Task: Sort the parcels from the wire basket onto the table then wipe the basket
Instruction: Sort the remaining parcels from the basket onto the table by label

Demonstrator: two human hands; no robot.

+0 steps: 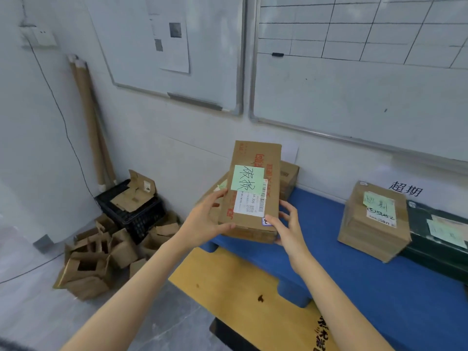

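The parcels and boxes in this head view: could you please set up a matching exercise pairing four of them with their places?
Things:
1. parcel with green note
2. taped parcel
3. black crate
4. cardboard tubes

Places:
A. leaning in the wall corner
B. resting on the blue surface
C. held in both hands
D. on the floor among empty cartons

Pairs: 1-C, 2-B, 3-D, 4-A

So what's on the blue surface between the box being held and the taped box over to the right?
Nothing: in the head view, the blue surface is bare between the held box and the taped box.
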